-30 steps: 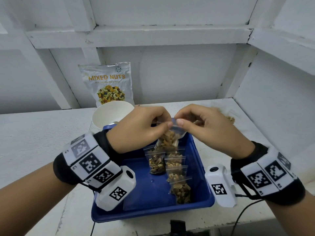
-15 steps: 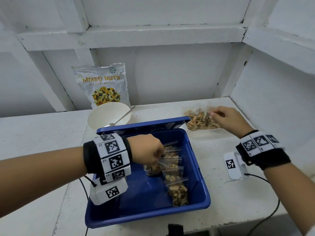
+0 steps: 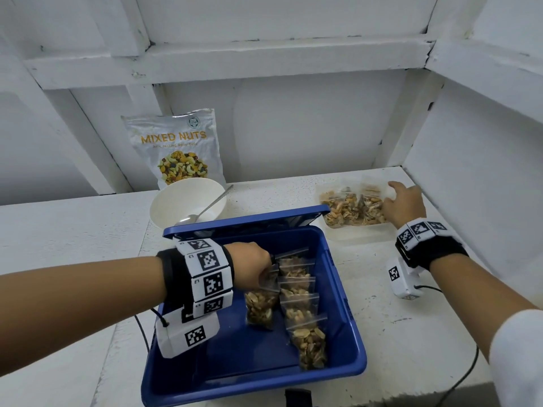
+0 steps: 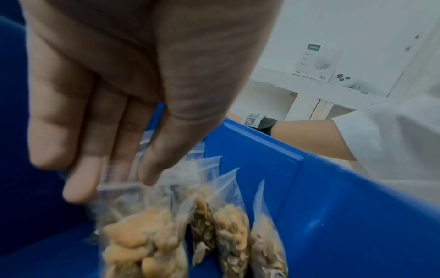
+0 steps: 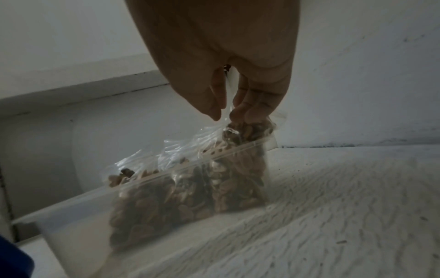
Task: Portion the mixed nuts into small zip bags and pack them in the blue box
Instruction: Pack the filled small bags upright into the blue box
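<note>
Left hand pinches a nut zip bag inside the blue box at desk front edge, box's left half free. Right hand pinches a bag top in clear tub, far-right corner.

White-painted wooden walls, table.

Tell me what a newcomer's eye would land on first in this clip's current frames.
First the blue box in the middle of the white table, with a row of small nut-filled zip bags along its right side and the left hand holding one more bag beside them. Next the right hand, reaching to the clear tub of filled bags at the far right. Behind stands the silver MIXED NUTS pouch.
</note>
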A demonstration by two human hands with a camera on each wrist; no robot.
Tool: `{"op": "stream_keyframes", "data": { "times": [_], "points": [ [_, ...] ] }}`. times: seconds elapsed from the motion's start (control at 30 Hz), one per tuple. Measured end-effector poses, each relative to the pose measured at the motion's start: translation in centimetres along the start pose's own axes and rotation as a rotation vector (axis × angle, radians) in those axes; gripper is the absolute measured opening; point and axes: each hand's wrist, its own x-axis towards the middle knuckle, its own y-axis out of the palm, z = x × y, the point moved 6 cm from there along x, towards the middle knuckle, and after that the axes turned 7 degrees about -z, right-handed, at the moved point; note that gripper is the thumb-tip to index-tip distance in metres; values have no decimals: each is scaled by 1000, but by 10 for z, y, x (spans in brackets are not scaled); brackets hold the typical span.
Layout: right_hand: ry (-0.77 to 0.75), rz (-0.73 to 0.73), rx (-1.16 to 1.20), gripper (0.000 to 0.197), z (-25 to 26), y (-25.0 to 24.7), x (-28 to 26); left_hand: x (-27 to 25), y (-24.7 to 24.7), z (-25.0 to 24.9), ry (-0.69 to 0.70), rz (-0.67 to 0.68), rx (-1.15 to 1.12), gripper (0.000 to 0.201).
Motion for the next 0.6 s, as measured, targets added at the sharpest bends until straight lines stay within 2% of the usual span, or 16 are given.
{"op": "stream_keyframes", "data": {
  "times": [0.17, 0.37, 0.6],
  "points": [
    [38, -23, -46, 42, -9, -3, 4, 3, 6, 5, -37, 7, -23, 23],
    [25, -54, -51, 27, -19, -9, 0, 7, 10, 10, -63, 4, -88, 19],
    [-175, -37, -153, 18, -1, -13, 0, 4, 9, 7, -40, 1, -92, 23]
  ]
}}
